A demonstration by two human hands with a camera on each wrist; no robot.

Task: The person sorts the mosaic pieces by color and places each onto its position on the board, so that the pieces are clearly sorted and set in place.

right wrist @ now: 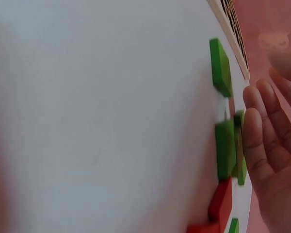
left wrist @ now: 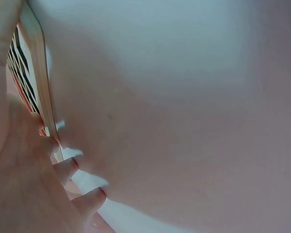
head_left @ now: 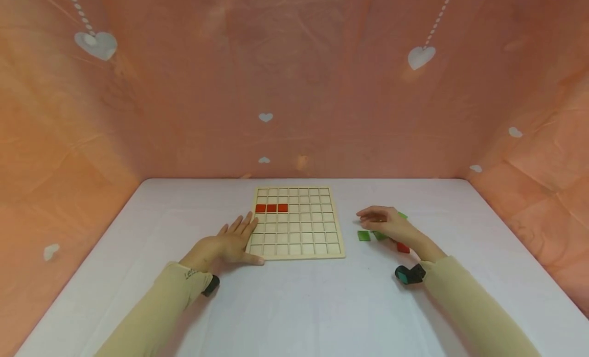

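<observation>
A pale wooden grid board (head_left: pixel 299 257) lies on the white table, with three red square tiles (head_left: pixel 272 208) side by side in its third row from the back, at the left end. My left hand (head_left: pixel 232 242) rests at the board's left front corner, fingers spread along the left edge and thumb at the front edge. To the right of the board, my right hand (head_left: pixel 388 224) hovers low over loose tiles, its fingers slightly bent and pointing left. No tile shows between those fingers. One green tile (head_left: pixel 363 236) lies just below the fingertips; red tiles (right wrist: pixel 220 206) sit closer to the wrist.
Several green and red tiles are scattered under the right hand, partly hidden by it. The white tabletop (head_left: pixel 294 306) extends to a peach cloth backdrop (head_left: pixel 294 91) with white hearts behind and at both sides. Each wrist carries a small black camera (head_left: pixel 409 274).
</observation>
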